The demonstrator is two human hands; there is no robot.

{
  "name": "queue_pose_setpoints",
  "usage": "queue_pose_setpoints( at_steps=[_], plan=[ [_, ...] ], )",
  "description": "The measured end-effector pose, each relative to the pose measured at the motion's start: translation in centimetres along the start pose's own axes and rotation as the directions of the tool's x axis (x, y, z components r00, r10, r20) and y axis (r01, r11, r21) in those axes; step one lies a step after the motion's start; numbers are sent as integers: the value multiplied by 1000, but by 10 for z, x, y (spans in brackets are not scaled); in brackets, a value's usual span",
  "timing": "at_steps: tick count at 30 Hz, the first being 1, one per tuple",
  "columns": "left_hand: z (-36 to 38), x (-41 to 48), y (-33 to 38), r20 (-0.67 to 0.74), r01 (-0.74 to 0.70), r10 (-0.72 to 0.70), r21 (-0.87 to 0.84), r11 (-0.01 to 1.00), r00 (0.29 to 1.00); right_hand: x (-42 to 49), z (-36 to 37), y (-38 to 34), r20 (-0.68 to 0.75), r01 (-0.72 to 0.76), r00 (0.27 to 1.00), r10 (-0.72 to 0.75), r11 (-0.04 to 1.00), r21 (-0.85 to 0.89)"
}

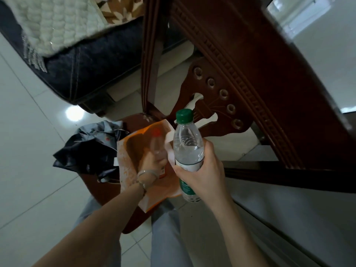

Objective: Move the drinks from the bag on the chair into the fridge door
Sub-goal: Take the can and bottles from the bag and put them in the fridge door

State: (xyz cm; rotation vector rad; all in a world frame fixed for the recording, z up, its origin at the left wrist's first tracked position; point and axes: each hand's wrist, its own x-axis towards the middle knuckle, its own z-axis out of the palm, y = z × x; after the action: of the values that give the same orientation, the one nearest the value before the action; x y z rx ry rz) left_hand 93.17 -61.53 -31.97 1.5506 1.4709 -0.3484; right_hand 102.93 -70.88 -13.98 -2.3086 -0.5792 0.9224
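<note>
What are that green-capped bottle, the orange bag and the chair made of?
Green-capped bottle: clear, glossy plastic by the look; you see through it. Orange bag: probably paper, matte, holding stiff creases. Chair: dark reddish wood, polished, with carved holes and grooves.

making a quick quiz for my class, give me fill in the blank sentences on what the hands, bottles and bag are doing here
1. The right hand holds a clear water bottle whose cap is ____.
2. The left hand grips a second bottle inside the paper bag, whose colour is ____.
3. The paper bag stands on the seat of a wooden ____.

Missing words: green; orange; chair
</note>
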Motion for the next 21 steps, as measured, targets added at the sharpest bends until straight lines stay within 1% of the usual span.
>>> queue_pose_setpoints(
  at_steps=[2, 4, 5, 6, 7, 11, 15, 21],
  plan=[
    [-13, -24, -7, 7, -80, 79, 50, 996, 997, -7, -5, -6, 6, 9, 1000, -9, 1000, 6],
    [-34, -49, -7, -44, -173, 175, 48, 984, 984, -15, -11, -12, 6, 7, 1000, -7, 1000, 21],
    [-44, -59, -7, -80, -252, 254, 39, 967, 964, -20, -15, -16, -1, 12, 1000, -12, 1000, 26],
    [-57, -73, -4, -84, -307, 310, 51, 950, 947, -26, -18, -20, -13, 24, 1000, -24, 999, 30],
    [-69, -84, -1, -99, -390, 395, 66, 918, 913, -33, -20, -22, -30, 37, 999, -36, 998, 41],
    [-120, -130, 11, -68, -570, 577, 94, 816, 814, -62, -28, -34, -71, 39, 997, -32, 994, 107],
    [-161, -164, 17, -36, -692, 696, 80, 717, 717, -94, -30, -48, -106, 38, 994, -18, 982, 186],
    [-191, -200, 16, 48, -798, 801, 145, 585, 597, -161, -23, -63, -276, 103, 960, -33, 965, 241]
  ],
)
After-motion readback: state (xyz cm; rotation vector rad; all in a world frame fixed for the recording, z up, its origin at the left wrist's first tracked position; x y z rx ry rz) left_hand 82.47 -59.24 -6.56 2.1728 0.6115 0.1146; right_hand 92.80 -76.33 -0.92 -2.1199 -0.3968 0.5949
